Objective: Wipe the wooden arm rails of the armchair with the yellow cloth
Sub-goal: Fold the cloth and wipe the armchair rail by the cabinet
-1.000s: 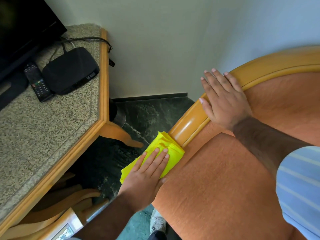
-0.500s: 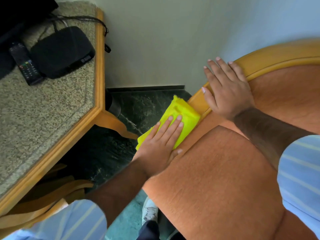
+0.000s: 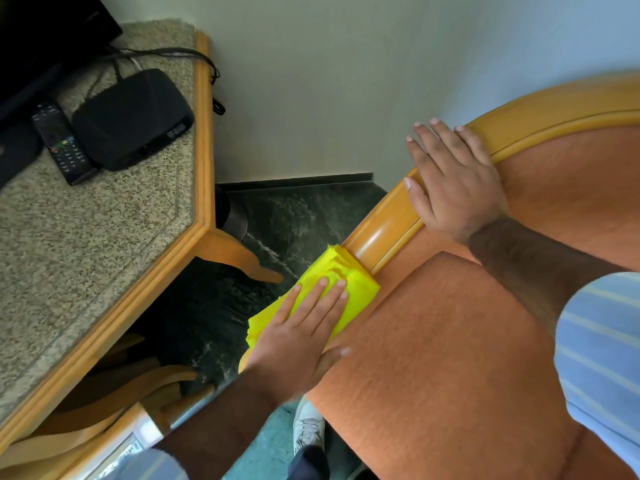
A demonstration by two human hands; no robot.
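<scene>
A folded yellow cloth (image 3: 349, 282) lies over the wooden arm rail (image 3: 384, 230) of the orange armchair (image 3: 450, 358). My left hand (image 3: 301, 334) presses flat on the cloth, fingers together, thumb on the upholstery. Further up the curved rail, my right hand (image 3: 450, 178) rests flat on the wood with fingers spread, holding nothing. The rail under the cloth and hands is hidden.
A granite-topped table with a wooden edge (image 3: 204, 140) stands at the left, carrying a black box (image 3: 131, 119), a remote (image 3: 62, 147) and cables. Dark green floor (image 3: 298, 216) lies between table and chair. A white wall stands behind. A shoe (image 3: 308, 431) shows below.
My left hand has slid the cloth back down the rail toward me, after having moved up near my right hand half a second ago. The right hand has stayed on the rail.
</scene>
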